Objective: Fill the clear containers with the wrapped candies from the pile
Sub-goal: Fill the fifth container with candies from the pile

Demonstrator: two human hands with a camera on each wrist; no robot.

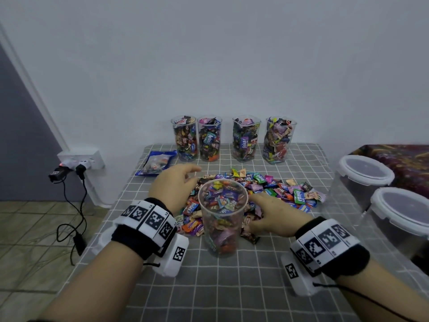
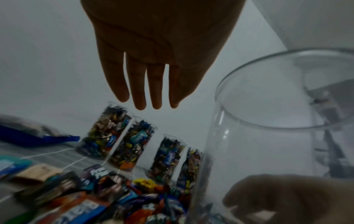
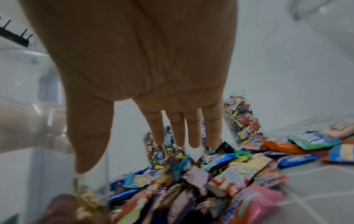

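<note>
Right now a clear container (image 1: 220, 219), nearly full, is standing on the desk (image 1: 232, 287) between both hands, probably for short drops. Left hand (image 1: 173, 185) and right hand (image 1: 276, 217) are spreading relaxed, empty fingers over the candy pile (image 1: 278, 189) just beyond; four filled containers (image 1: 233, 138) are waiting farther back

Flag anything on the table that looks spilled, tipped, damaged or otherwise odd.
Nothing stands out. The four filled containers stand upright in a row by the wall, the near container is upright, and the candy pile stays on the cloth. Both hands are open.
</note>
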